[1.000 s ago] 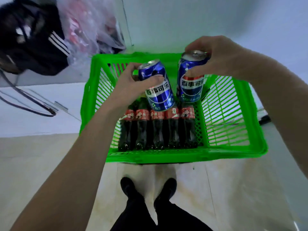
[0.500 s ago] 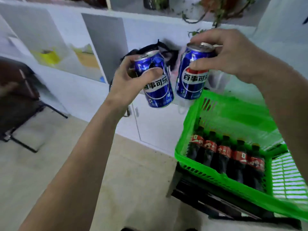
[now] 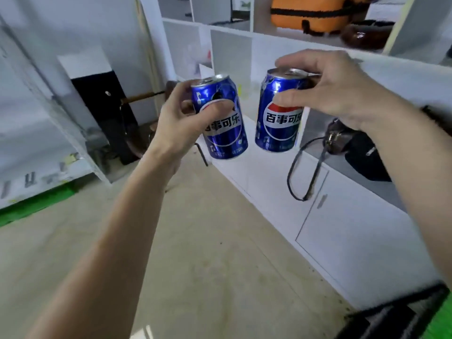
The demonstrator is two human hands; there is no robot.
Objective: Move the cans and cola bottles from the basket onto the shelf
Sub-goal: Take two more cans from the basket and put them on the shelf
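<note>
**Head view: two cans carried toward the shelf**

Head view: our left hand [image 3: 175,121] wraps one blue aluminium cola can [image 3: 221,118]; our right hand [image 3: 325,90] pinches another [image 3: 278,113]. Both hang before the white shelf unit [image 3: 269,48], neither placed yet.

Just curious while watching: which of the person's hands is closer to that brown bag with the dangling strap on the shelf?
Right. The right hand, holding a can, hovers just above the brown bag; the left hand is farther off to its left.
</note>
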